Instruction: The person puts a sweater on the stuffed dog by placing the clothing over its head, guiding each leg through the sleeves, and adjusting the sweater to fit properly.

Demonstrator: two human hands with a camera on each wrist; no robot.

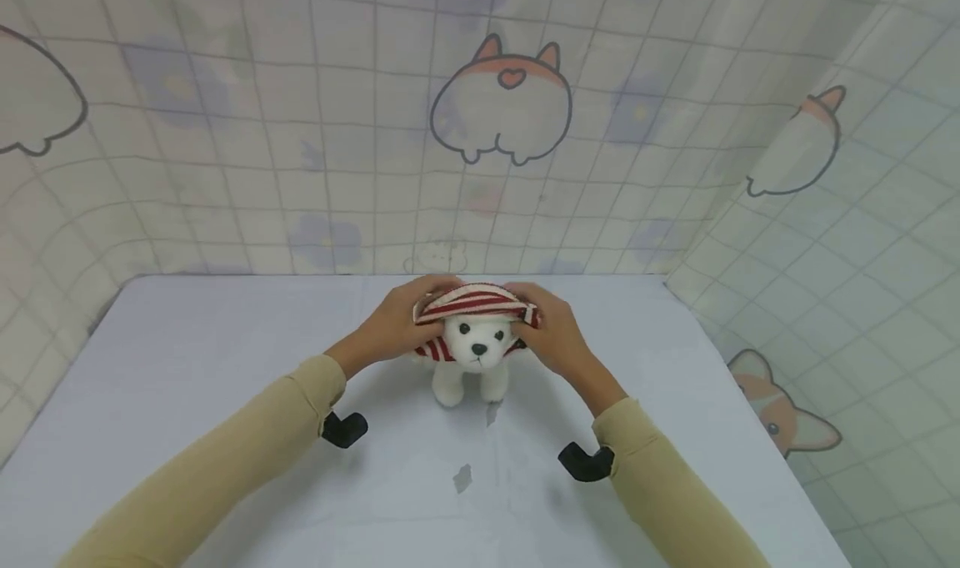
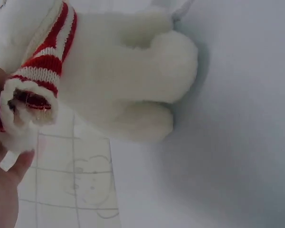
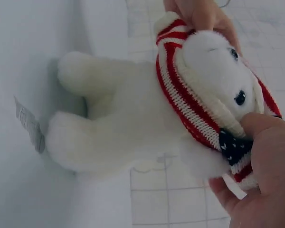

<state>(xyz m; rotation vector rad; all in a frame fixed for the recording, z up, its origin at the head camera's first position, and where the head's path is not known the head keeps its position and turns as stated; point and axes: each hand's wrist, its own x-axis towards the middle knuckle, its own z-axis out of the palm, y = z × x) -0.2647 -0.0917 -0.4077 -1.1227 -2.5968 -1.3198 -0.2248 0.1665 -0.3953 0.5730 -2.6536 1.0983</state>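
A small white plush dog (image 1: 473,359) sits on the pale table (image 1: 187,368), facing me. A red-and-white striped knitted garment (image 1: 471,301) is stretched over its head and round its neck. My left hand (image 1: 395,326) grips the garment's left edge; the left wrist view shows the rolled striped edge (image 2: 31,90) pinched against the toy's body (image 2: 128,80). My right hand (image 1: 551,328) grips the right edge. In the right wrist view the striped band (image 3: 185,102) circles the dog's head (image 3: 218,78) and my right hand's fingers (image 3: 261,156) pinch it near a dark blue patch (image 3: 233,146).
Checked curtains printed with cartoon corgis (image 1: 501,101) hang behind and to the right of the table. Two black camera mounts (image 1: 343,428) (image 1: 587,462) sit at my wrists. Small scraps of tape (image 1: 462,478) mark the table in front of the toy.
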